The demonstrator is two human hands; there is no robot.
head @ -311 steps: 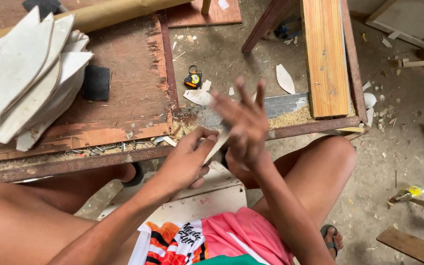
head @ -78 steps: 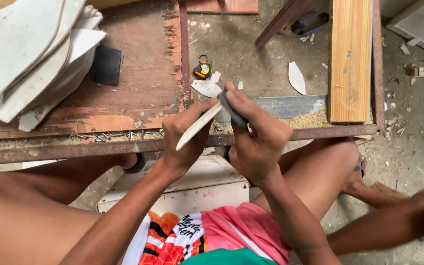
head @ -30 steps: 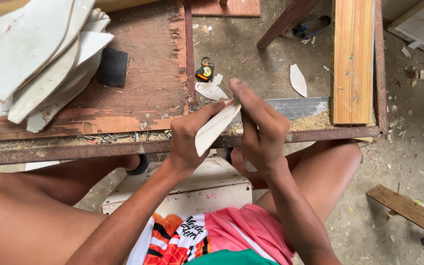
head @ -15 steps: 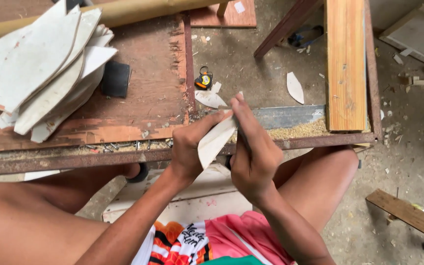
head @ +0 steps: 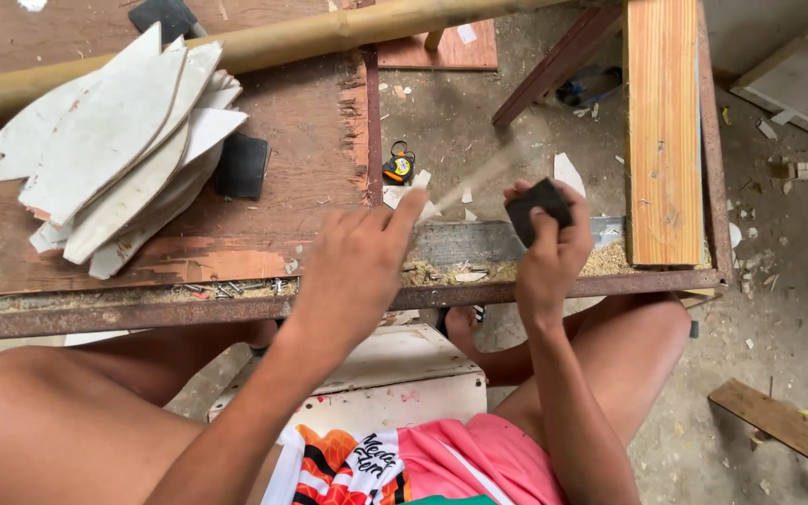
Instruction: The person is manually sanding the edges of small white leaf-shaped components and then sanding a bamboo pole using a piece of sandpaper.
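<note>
Workbench (head: 310, 131): the brown top stretches away ahead of my 2 hands.
Stack of white cut pieces (head: 114, 159): on the bench, well off past my left hand.
Plank (head: 661, 131): pale wood, just beyond my right hand.
Left hand (head: 357, 266): my fingers pinch 1 thin, blurred strip (head: 479, 178) slanting toward my right hand.
Right hand (head: 549, 248): clenched round a black block (head: 537, 208), beside the strip.
Tape measure (head: 398, 165): just past my left fingertips.
</note>
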